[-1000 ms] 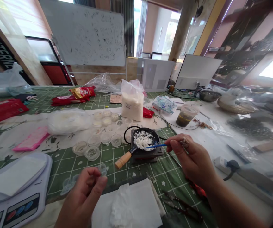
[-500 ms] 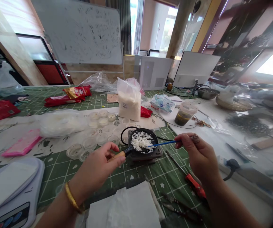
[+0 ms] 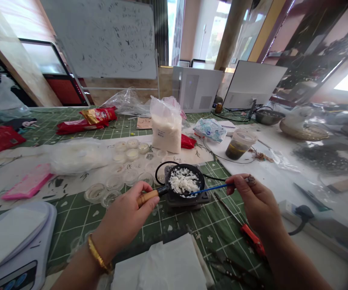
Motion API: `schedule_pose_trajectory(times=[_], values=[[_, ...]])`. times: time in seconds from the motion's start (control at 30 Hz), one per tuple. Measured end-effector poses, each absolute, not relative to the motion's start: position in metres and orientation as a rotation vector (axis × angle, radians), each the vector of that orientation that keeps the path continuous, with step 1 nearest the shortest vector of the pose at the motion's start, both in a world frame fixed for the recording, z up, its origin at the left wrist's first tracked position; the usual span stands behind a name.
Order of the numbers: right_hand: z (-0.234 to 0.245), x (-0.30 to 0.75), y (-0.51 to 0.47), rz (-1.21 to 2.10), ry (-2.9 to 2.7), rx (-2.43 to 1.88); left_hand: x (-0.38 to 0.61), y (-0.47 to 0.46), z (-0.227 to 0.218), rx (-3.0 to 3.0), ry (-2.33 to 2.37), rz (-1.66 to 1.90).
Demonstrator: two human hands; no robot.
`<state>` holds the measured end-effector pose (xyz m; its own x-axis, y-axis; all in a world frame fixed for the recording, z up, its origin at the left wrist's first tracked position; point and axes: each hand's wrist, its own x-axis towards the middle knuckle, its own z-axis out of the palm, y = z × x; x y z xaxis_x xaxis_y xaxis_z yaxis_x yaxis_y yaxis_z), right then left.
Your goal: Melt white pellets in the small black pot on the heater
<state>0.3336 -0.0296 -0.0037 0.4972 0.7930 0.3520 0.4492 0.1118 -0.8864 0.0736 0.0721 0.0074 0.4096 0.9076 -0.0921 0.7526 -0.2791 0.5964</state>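
white bits in the pan, pieces all separate

far left, a scale (image 3: 45, 237) bears white paper (image 3: 13, 235). next come small cups: several at the back (image 3: 132, 154) look filled with something pale, while the 2 nearest (image 3: 95, 193) seem not to be, so filling looks only partly done. the left hand (image 3: 128, 209) has thumb and fingers closed around a wooden handle (image 3: 147, 197). it belongs to the black pan (image 3: 201, 177), sitting on a dark base (image 3: 176, 201) with white bits (image 3: 183, 180) in it. loading seems done; no liquid can be made out, so stirring looks early. the right hand (image 3: 257, 201) pinches a blue stick (image 3: 211, 188), tip among the bits.
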Motion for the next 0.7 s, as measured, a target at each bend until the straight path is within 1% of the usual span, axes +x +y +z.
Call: schedule_pose_trajectory(times=[0.1,0.2,0.27,0.37,0.47,0.53,0.7], values=[[-0.002,0.334,-0.030,0.367,-1.106,-1.453,0.073,0.072,0.007,2.115,1.413,0.374],[0.001,0.334,-0.032,0.409,-1.148,-1.493,0.072,0.071,0.007,2.124,1.412,0.376],[0.002,0.333,-0.033,0.371,-1.136,-1.524,0.072,0.070,0.008,2.137,1.408,0.352],[0.001,0.331,-0.031,0.349,-1.085,-1.438,0.072,0.069,0.009,2.156,1.410,0.326],[-0.003,0.327,-0.030,0.463,-1.112,-1.355,0.073,0.069,0.010,2.161,1.420,0.315],[-0.005,0.324,-0.029,0.499,-1.139,-1.392,0.073,0.069,0.010,2.160,1.424,0.301],[-0.005,0.319,-0.031,0.362,-1.106,-1.429,0.075,0.070,0.009,2.155,1.447,0.269]])
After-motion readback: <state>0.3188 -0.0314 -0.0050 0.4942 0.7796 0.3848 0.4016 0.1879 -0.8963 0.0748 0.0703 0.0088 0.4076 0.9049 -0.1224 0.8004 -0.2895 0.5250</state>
